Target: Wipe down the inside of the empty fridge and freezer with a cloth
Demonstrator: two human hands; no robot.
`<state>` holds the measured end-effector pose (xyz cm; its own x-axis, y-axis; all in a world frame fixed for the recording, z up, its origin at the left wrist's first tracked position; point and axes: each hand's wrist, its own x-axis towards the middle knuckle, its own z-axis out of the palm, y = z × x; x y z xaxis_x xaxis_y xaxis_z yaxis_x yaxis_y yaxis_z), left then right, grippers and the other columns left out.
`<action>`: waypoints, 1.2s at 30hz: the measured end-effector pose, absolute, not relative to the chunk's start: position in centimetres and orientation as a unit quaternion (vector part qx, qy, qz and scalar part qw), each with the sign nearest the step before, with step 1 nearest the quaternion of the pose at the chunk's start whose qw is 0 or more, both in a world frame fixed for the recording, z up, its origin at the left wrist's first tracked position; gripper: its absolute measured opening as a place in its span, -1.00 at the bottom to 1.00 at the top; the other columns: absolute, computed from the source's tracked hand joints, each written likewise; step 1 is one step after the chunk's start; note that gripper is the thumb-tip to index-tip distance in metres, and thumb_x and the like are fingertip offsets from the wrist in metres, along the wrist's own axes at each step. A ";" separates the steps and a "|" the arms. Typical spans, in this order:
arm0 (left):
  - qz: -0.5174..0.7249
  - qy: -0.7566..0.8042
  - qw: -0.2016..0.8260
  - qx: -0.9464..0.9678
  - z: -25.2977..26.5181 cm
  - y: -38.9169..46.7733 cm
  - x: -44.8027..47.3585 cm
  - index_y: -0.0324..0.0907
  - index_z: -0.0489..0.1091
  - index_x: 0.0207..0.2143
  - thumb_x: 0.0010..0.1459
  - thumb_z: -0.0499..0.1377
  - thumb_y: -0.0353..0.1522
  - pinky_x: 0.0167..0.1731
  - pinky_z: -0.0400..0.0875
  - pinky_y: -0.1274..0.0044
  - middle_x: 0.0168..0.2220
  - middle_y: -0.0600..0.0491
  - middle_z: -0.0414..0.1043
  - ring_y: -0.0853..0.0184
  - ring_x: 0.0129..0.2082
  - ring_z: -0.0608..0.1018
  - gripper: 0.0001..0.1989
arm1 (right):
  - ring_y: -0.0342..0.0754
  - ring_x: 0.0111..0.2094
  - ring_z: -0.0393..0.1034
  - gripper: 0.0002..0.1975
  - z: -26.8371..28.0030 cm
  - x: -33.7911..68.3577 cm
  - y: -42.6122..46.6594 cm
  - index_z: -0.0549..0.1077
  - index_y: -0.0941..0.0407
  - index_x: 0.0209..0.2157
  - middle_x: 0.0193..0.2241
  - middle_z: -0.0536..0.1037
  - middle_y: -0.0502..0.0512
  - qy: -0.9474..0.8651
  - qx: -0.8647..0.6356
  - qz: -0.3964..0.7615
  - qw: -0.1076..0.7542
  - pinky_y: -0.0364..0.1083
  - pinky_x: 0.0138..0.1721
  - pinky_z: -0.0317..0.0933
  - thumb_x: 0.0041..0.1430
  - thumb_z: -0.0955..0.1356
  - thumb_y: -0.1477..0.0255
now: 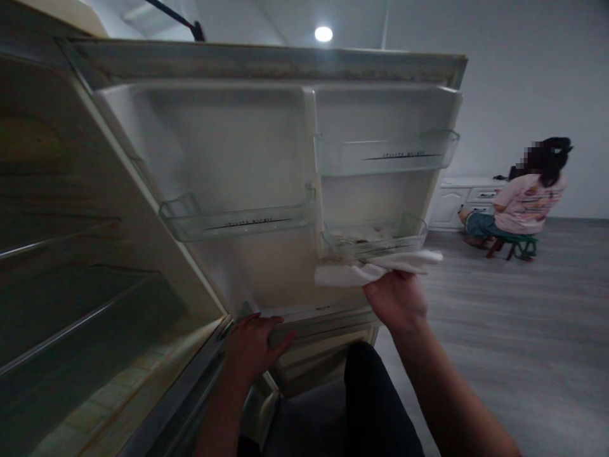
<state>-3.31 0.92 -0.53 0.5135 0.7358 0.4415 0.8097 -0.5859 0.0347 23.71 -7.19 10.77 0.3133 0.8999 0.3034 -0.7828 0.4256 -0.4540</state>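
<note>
Beyond, white cabinet point(450, 206) partly behind fridge door point(228, 146); 1 person point(530, 202) on stool point(521, 241).

White cloth point(349, 275) in the right fingers point(403, 275)

Dim, glowing ceiling light point(323, 33), shadowed fridge interior point(118, 197)

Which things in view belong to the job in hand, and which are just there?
In the job:
- White cloth, held in the right hand
- Open fridge door, left hand at its lower part
- Clear door shelf just above the cloth

Just there:
- White cabinet
- Seated person
- Stool
- Ceiling light
</note>
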 end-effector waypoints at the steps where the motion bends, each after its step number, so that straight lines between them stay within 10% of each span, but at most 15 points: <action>1: -0.209 -0.448 0.087 -0.865 -0.5 0.8 -3.3 -0.08 0.66 -0.14 0.18 0.16 0.07 0.04 0.48 0.13 -0.21 -0.10 0.67 -0.10 -0.03 0.63 -0.49 | -0.05 0.14 0.44 -0.65 10.7 24.7 -7.6 0.56 -0.04 -0.02 -0.04 0.65 0.01 -0.255 -0.111 0.511 0.813 0.18 0.25 0.26 0.33 0.21 0.48; 14: -0.193 -0.462 0.098 -0.860 -0.5 0.6 -3.0 -0.06 0.65 -0.12 0.19 0.12 0.09 0.07 0.44 0.16 -0.21 -0.10 0.67 -0.06 -0.01 0.62 -0.47 | -0.09 -0.10 0.57 -0.71 9.8 30.0 -9.5 0.58 -0.02 -0.10 -0.21 0.68 -0.03 -0.216 -0.145 0.382 0.887 0.02 0.08 0.42 0.26 0.28 0.50; 22: -0.235 -0.462 0.065 -0.853 -0.1 0.5 -2.5 -0.15 0.63 -0.09 0.12 0.20 0.08 0.12 0.40 0.13 -0.19 -0.15 0.66 -0.07 -0.05 0.63 -0.44 | 0.06 -0.13 0.54 -0.71 4.3 23.2 -8.5 0.57 0.07 -0.29 -0.31 0.66 0.04 -0.244 -0.333 0.515 0.752 0.01 -0.01 0.42 -0.07 0.50 0.24; 28: -0.412 -0.369 -0.173 -0.814 0.5 -4.4 -1.1 -0.07 0.49 0.10 0.34 0.05 -0.08 0.21 0.35 0.26 0.10 -0.05 0.55 0.13 0.12 0.54 -0.56 | -0.12 -0.32 0.36 -0.75 1.4 20.8 -9.5 0.47 0.12 -0.26 -0.37 0.53 -0.04 -0.477 -0.410 0.506 0.590 -0.16 -0.21 0.27 0.06 0.48 0.30; 36: -0.370 -0.370 -0.406 -0.749 -1.0 -7.3 -0.4 -0.13 0.53 0.01 0.03 0.35 0.01 0.12 0.44 0.31 0.03 -0.10 0.56 0.05 0.06 0.56 -0.42 | -0.14 -0.32 0.24 -0.68 0.2 20.6 -10.9 0.45 0.16 -0.26 -0.36 0.41 0.00 -0.667 -0.373 0.476 0.436 -0.17 -0.26 0.18 0.33 0.33 0.16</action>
